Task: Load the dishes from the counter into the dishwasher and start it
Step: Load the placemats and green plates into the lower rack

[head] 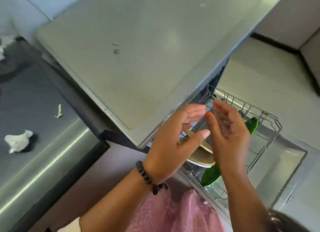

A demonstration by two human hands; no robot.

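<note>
The dishwasher's wire rack [266, 120] is pulled out below the pale counter top [138, 49]. Standing in the rack are cream plates [200, 158] and a green dish [210, 176], whose far edge shows behind my right hand. My left hand [173, 138] and my right hand [228, 129] hover above the rack, palms facing each other, fingers straight and holding nothing. A dark bead bracelet circles my left wrist.
The open dishwasher door [287, 162] lies flat beyond the rack. At the left a steel surface [43, 145] carries crumpled white paper [18, 142] and a small white scrap [58, 111]. Pink cloth [174, 214] shows at the bottom. A tiled floor with a dark skirting is at right.
</note>
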